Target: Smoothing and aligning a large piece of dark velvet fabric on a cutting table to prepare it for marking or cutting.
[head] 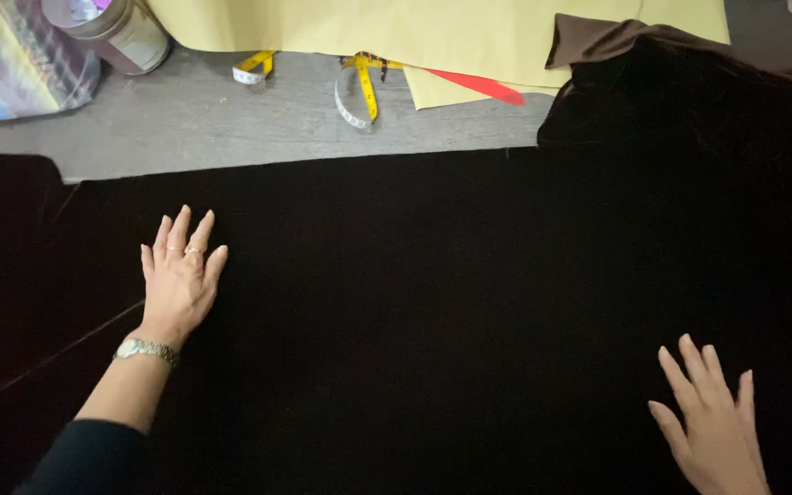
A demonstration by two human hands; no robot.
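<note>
A large black cloth (433, 302) covers most of the grey table (231, 128), its far edge running parallel to the table's far edge. The left hand (179, 280) lies flat, palm down, on the cloth toward the left side, fingers spread, a metal watch (145, 350) at the wrist. The right hand (715, 422) lies flat on the cloth near the near right corner, fingers splayed. Beyond the cloth, a yellow measuring tape (359, 87) lies on bare table, partly under yellow paper (433, 32). A round tin (116, 32) stands at the far left.
</note>
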